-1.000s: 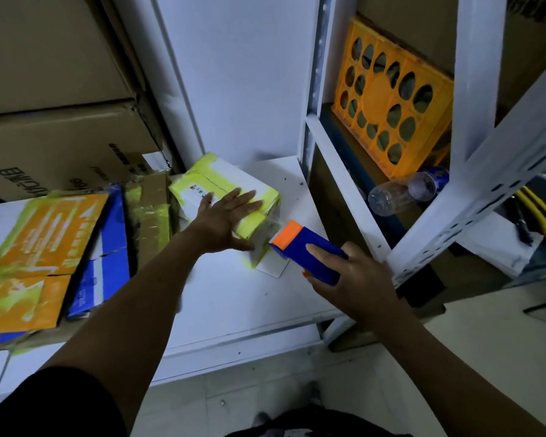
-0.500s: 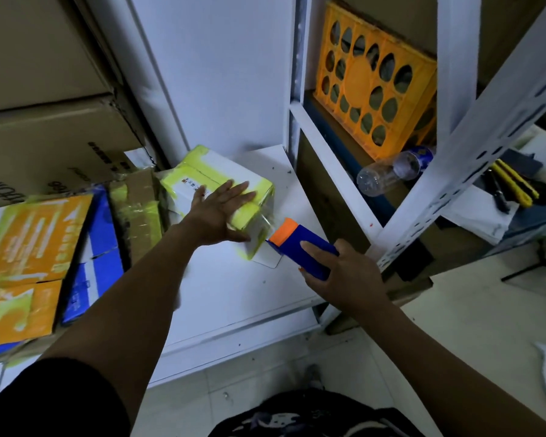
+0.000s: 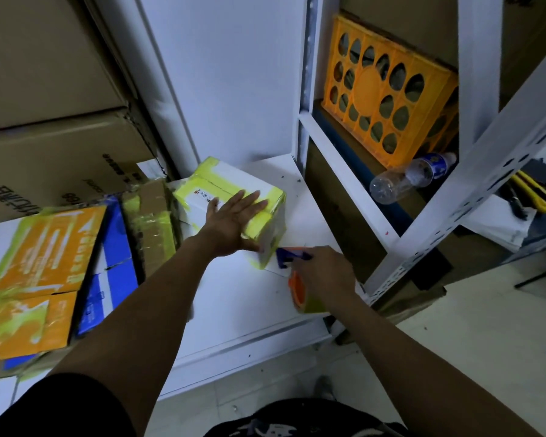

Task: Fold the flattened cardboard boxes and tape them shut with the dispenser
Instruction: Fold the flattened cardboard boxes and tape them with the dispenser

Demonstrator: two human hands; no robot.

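A small white box (image 3: 224, 187) with yellow-green tape along its edges stands folded on the white shelf (image 3: 227, 298). My left hand (image 3: 234, 219) presses flat on its top, fingers straight. My right hand (image 3: 320, 272) grips the blue and orange tape dispenser (image 3: 293, 258), whose front end touches the box's near lower corner. The roll of tape (image 3: 306, 299) shows below my wrist. A stack of flattened boxes (image 3: 44, 244), orange, blue and brown, lies at the left of the shelf.
Large brown cartons (image 3: 44, 121) are stacked at the back left. To the right a white metal rack (image 3: 429, 234) holds an orange crate (image 3: 388, 96) and a lying plastic bottle (image 3: 410, 181). Yellow-handled tools (image 3: 530, 190) lie further right. Pale floor tiles (image 3: 454, 342) lie below.
My right hand has turned the dispenser downward and brought it against the box's lower near corner. My left hand has stayed flat on the box's top.
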